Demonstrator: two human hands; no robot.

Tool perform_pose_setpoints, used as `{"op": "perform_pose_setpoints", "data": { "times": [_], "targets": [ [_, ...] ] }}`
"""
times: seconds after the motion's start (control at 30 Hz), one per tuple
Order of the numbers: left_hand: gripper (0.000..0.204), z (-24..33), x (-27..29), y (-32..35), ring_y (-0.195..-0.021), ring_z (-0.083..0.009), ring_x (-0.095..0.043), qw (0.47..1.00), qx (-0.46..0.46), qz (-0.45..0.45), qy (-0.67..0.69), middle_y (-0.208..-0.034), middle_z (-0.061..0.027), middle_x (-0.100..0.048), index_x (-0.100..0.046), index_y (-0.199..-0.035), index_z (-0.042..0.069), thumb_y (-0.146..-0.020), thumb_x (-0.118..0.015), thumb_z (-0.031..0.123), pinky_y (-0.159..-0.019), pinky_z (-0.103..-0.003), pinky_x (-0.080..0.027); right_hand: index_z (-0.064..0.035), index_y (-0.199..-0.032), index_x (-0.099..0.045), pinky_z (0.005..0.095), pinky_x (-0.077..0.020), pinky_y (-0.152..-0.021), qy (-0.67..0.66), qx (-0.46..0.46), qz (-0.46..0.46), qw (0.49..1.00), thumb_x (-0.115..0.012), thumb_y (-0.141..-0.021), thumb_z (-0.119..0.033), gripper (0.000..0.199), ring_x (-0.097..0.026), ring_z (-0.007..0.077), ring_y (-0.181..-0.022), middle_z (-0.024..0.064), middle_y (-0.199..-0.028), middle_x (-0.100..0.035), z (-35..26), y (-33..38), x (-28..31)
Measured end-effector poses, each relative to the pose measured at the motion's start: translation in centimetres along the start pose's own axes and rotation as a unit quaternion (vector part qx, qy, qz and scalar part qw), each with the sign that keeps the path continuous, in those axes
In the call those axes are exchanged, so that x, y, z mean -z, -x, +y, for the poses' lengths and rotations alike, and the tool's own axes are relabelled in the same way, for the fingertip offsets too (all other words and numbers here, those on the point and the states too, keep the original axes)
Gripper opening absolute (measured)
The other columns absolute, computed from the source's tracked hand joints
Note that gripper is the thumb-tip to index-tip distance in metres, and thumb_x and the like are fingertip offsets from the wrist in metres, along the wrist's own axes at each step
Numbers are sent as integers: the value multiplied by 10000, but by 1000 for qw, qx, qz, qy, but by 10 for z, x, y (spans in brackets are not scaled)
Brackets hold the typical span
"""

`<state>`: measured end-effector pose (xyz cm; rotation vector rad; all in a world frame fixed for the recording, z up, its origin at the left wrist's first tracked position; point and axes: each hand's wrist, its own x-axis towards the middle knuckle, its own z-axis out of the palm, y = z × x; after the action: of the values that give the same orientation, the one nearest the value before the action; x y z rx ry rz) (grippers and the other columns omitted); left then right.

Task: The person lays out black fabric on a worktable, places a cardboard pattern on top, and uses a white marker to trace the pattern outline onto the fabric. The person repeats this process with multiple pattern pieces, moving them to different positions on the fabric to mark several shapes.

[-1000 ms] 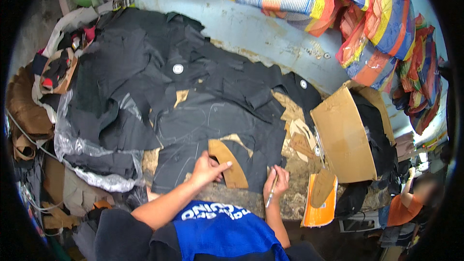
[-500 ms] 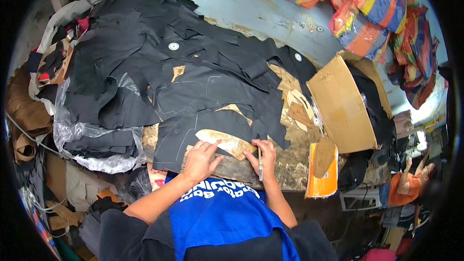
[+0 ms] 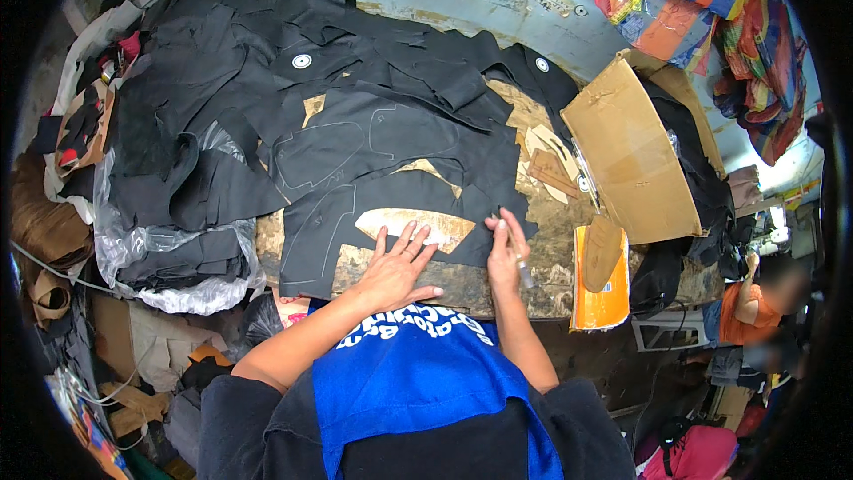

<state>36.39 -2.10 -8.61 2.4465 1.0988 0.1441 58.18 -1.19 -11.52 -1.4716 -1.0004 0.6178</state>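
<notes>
Lying partly under left hand [image 3: 393, 274], near right hand [image 3: 506, 255]: a template [image 3: 448, 229].

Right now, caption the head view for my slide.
Left hand spread on a curved template atop line-marked black material; right hand holding a pen.

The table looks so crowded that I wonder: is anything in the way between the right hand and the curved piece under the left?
Nothing visible stands between the right hand and the curved piece; only the flat black sheet shows in the gap.
</notes>
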Motion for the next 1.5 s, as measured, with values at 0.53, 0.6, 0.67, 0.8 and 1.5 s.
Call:
{"op": "perform_pose_setpoints", "data": {
  "times": [0.53,0.6,0.67,0.8,1.5],
  "targets": [
    [919,9,3,-3,-1403,-397,-77,999,14,-45,9,-1477,-260,-199,-277,-1416,-10,-809,-507,642,-1073,-646,-70,23,-914,-576,244,-518,-657,-90,-48,-398,912,-612,-881,-69,104,-637,115,-746,73,-809,-647,-64,-6,-74],
    [935,10,7,-2,-1387,-421,-103,997,17,-79,3,-1458,-264,-231,-267,-1418,-9,-800,-515,647,-1079,-642,-55,28,-905,-565,251,-519,-659,-105,-53,-456,882,-590,-892,-69,102,-643,121,-757,77,-801,-645,-66,0,-82],
    [903,11,10,-1,-1378,-446,-102,995,21,-96,13,-1448,-268,-251,-304,-1401,-15,-807,-519,630,-1082,-633,-54,23,-873,-584,240,-485,-583,-15,-21,-473,881,-602,-885,-90,116,-598,84,-667,49,-742,-630,-67,1,-88],
    [859,10,11,0,-1367,-464,-112,994,24,-106,1,-1444,-269,-261,-342,-1385,-12,-812,-546,594,-1085,-618,-76,21,-844,-601,236,-443,-523,13,0,-486,874,-618,-872,-112,137,-537,56,-597,27,-688,-606,-66,2,-90],
    [906,0,-6,-2,-1359,-400,-231,996,-12,-85,38,-1464,-284,-216,-312,-1390,-16,-698,-737,386,-1115,-488,-189,35,-798,-623,351,-476,-617,49,196,-465,862,-642,-815,-87,125,-612,279,-680,144,-750,-618,-69,8,-137]
  ]
}}
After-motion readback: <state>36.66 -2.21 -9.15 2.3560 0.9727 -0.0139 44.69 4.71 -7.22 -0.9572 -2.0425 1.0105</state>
